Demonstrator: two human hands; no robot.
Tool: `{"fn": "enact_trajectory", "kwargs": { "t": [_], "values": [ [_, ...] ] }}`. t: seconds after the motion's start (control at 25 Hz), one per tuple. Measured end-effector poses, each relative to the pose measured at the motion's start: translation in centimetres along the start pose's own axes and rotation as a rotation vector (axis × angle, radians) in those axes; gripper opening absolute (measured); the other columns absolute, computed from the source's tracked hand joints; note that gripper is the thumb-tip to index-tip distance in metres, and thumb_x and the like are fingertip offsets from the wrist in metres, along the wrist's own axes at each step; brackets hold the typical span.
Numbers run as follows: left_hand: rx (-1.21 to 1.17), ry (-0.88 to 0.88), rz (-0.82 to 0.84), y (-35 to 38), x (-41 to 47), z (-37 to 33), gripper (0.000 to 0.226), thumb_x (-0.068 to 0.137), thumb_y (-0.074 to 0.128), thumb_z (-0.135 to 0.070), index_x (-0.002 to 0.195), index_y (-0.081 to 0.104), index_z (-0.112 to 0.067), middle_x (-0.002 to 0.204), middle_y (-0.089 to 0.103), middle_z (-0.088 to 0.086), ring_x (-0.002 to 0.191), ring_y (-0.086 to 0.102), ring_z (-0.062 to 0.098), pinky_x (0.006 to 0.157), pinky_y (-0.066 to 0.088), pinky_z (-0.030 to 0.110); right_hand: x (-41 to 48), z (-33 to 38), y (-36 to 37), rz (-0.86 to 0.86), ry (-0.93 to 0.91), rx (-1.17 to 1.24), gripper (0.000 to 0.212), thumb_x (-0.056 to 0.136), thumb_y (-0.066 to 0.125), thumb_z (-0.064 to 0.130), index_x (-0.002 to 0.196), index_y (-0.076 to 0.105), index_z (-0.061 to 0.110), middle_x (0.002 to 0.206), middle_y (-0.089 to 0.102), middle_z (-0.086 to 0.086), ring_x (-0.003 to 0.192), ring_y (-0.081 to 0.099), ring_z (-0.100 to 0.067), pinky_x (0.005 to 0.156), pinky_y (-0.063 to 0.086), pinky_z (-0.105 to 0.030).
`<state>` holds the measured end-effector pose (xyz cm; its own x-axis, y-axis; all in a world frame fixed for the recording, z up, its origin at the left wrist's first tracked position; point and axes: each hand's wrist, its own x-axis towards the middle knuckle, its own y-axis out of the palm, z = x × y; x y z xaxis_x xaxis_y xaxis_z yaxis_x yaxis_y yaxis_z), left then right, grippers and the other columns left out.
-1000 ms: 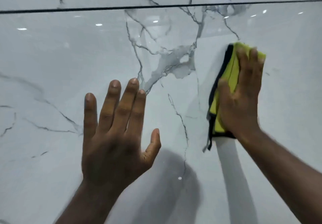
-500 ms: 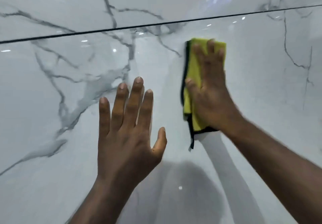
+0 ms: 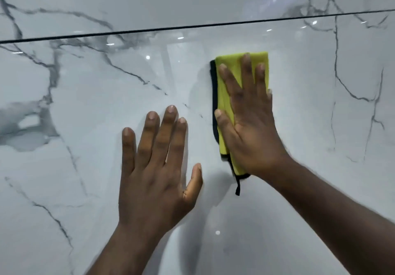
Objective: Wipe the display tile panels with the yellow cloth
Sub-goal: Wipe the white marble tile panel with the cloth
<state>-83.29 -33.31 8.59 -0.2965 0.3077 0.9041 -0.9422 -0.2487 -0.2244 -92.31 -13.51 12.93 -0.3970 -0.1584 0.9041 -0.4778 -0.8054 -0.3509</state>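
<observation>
Yellow and folded into a tall strip, the cloth (image 3: 223, 97) has a black hem (image 3: 214, 95) down its left side and a short black loop (image 3: 237, 187) hanging from its lower end. It lies flat against the glossy white tile panel (image 3: 85, 108), which has grey marble veins, and sits right of the panel's middle, a little below its top edge. The right hand (image 3: 254, 129) presses on the cloth with its fingers (image 3: 248, 71) straight and spread, not curled round it; the thumb rests near the black hem, and yellow fabric shows past the fingertips. The left hand (image 3: 154, 167) lies open on the bare panel just left of the cloth and slightly lower, not touching it, with its fingers (image 3: 168, 125) straight and close together and the thumb held out to the side. A thin dark joint (image 3: 192, 26) runs across above both hands and separates this panel from the next panel (image 3: 171, 1) above it. Bright light spots reflect in the shiny surface.
</observation>
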Motion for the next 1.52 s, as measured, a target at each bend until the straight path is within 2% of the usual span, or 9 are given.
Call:
{"fn": "enact_trajectory", "kwargs": {
  "t": [0.12, 0.28, 0.52, 0.68, 0.88, 1.0, 1.16, 1.36, 1.52],
  "values": [
    [0.086, 0.014, -0.007, 0.8, -1.2, -0.4, 0.082, 0.105, 0.055, -0.049, 0.172, 0.029, -0.008, 0.180, 0.024, 0.014, 0.167, 0.019, 0.037, 0.134, 0.014, 0.065, -6.5, -3.0, 0.7, 0.105, -0.061, -0.102, 0.071, 0.112, 0.041, 0.038, 0.169, -0.001, 0.043, 0.177, -0.020, 0.011, 0.163, -0.022, -0.017, 0.130, 0.001, -0.057],
    [0.074, -0.006, -0.003, 0.9, -1.4, -0.7, 0.082, 0.105, 0.054, -0.048, 0.172, 0.027, -0.008, 0.180, 0.024, 0.014, 0.167, 0.019, 0.037, 0.134, 0.014, 0.065, -1.5, -5.0, -0.8, -0.086, 0.204, 0.068, 0.072, 0.110, 0.044, 0.033, 0.171, 0.006, 0.036, 0.178, -0.018, 0.004, 0.162, -0.023, -0.017, 0.129, -0.004, -0.049],
    [0.009, -0.045, -0.029, 0.9, -1.3, -1.0, 0.079, 0.103, 0.058, -0.042, 0.169, 0.036, -0.006, 0.179, 0.027, 0.014, 0.167, 0.021, 0.036, 0.134, 0.014, 0.066, -6.7, -4.1, 0.8, 0.098, -0.126, -0.151, 0.072, 0.111, 0.042, 0.036, 0.169, -0.001, 0.042, 0.178, -0.017, 0.006, 0.164, -0.017, -0.021, 0.132, 0.004, -0.056],
    [-0.037, -0.171, -0.042, 1.0, -0.4, -3.5, 0.078, 0.100, 0.060, -0.045, 0.165, 0.044, -0.005, 0.178, 0.029, 0.013, 0.166, 0.022, 0.036, 0.135, 0.000, 0.061, -3.2, -7.6, -1.3, -0.066, 0.209, 0.027, 0.072, 0.109, 0.041, 0.032, 0.171, 0.003, 0.034, 0.178, -0.019, 0.001, 0.163, -0.023, -0.021, 0.132, -0.008, -0.046],
    [-0.078, -0.057, 0.020, 2.4, 3.1, -6.7, 0.082, 0.106, 0.054, -0.047, 0.171, 0.029, -0.005, 0.182, 0.017, 0.012, 0.168, 0.010, 0.036, 0.136, 0.000, 0.059, -1.9, -7.5, -2.3, 0.035, -0.064, -0.090, 0.072, 0.112, 0.047, 0.031, 0.171, 0.005, 0.036, 0.178, -0.017, 0.006, 0.163, -0.021, -0.020, 0.131, 0.000, -0.056],
    [-0.010, -0.062, -0.023, 3.9, 3.7, -8.6, 0.074, 0.113, 0.048, -0.044, 0.173, 0.023, -0.009, 0.182, 0.017, 0.013, 0.167, 0.012, 0.037, 0.135, 0.008, 0.061, -6.6, -12.8, -2.3, 0.050, -0.025, -0.090, 0.072, 0.111, 0.045, 0.037, 0.169, 0.002, 0.045, 0.178, -0.015, 0.011, 0.164, -0.017, -0.017, 0.131, 0.005, -0.056],
    [0.026, -0.005, -0.026, 5.6, 7.0, -13.3, 0.071, 0.114, 0.047, -0.046, 0.173, 0.027, -0.010, 0.181, 0.019, 0.014, 0.167, 0.014, 0.037, 0.135, 0.009, 0.061, 1.1, -18.9, -5.9, -0.151, 0.175, 0.059, 0.069, 0.110, 0.043, 0.039, 0.170, 0.009, 0.036, 0.179, -0.012, 0.003, 0.163, -0.021, -0.017, 0.129, -0.007, -0.039],
    [0.041, -0.031, -0.013, 7.7, 9.9, -18.9, 0.071, 0.113, 0.049, -0.046, 0.171, 0.031, -0.009, 0.181, 0.021, 0.013, 0.168, 0.015, 0.036, 0.135, 0.008, 0.061, -2.2, -23.0, -6.8, 0.046, -0.147, -0.091, 0.071, 0.109, 0.046, 0.040, 0.170, 0.010, 0.037, 0.179, -0.011, 0.005, 0.165, -0.016, -0.022, 0.132, 0.001, -0.059],
    [0.035, -0.019, -0.005, 9.1, 11.0, -21.6, 0.077, 0.109, 0.054, -0.046, 0.171, 0.030, -0.007, 0.181, 0.021, 0.012, 0.168, 0.016, 0.034, 0.135, 0.013, 0.063, 0.1, -29.9, -9.3, -0.087, 0.058, -0.011, 0.071, 0.107, 0.042, 0.050, 0.168, 0.007, 0.044, 0.179, -0.012, 0.008, 0.164, -0.016, -0.018, 0.131, 0.000, -0.054]
  ]
}}
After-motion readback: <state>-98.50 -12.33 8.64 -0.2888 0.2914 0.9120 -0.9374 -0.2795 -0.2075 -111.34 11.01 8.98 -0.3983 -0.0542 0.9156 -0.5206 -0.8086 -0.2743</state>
